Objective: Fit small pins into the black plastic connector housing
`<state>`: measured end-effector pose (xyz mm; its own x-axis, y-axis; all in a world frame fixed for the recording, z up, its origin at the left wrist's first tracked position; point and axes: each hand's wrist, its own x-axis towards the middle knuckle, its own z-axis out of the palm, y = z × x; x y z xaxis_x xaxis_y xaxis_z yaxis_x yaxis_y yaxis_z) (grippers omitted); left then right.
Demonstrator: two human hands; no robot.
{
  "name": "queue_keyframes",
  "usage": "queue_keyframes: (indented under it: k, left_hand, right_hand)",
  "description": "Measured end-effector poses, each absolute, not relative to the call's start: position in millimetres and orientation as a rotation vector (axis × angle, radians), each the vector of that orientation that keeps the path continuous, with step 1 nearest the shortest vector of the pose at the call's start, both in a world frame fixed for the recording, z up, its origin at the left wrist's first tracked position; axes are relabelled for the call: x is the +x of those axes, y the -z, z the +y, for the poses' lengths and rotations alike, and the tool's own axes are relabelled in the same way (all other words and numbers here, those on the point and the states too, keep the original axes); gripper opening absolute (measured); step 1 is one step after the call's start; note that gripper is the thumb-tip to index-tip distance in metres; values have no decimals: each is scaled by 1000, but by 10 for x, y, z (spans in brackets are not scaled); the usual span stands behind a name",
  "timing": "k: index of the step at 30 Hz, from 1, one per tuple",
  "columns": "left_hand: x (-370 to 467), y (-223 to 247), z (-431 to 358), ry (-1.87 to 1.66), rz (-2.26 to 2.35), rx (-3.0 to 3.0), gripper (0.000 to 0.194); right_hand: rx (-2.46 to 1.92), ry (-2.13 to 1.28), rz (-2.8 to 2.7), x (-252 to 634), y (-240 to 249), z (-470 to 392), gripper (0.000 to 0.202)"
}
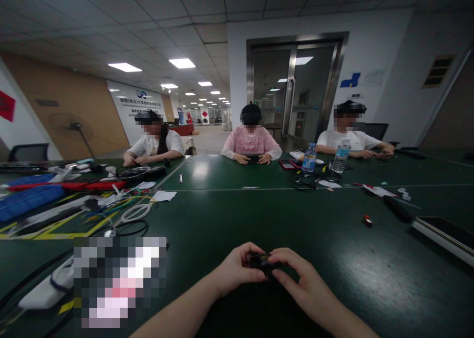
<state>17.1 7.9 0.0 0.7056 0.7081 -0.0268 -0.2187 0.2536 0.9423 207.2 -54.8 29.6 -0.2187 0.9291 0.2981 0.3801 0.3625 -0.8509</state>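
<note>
Both my hands meet above the green table point(207, 219), near its front edge. Between them is a small black object point(262, 262), partly covered by my fingers, so its kind cannot be made out. My left hand point(240, 266) grips its left end, with the thumb below and the fingers above. At the other end, my right hand point(291, 271) pinches it between thumb and fingertips. A small red and silver item point(367, 221) lies on the table further right.
On the left are a white power strip point(48, 288), coiled white cable point(135, 212) and blue trays point(31, 202). Two water bottles point(309, 158) stand at back right. A flat white-edged device point(444, 239) lies at right. Three people sit across the table.
</note>
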Motion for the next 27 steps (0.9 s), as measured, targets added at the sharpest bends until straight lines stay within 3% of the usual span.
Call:
queue_keyframes:
  k: [5,11,22,27]
  left_hand:
    - [173,6,72,-676,489,1165,48]
    - [185,40,82,-686,477,1122,47]
    - [162,90,116,-687,437,1142,45]
    - [162,49,106,-664,426,1130,41]
  right_hand:
    - [-1248,-830,-1763,2074,-284,-557,32]
    - [-1214,-820,-1842,2069,-318,-554,22]
    - [-1246,-822,-1816,2072,-287,-559,29]
    - [-1223,-821,-1866,2063,-320,-554,22]
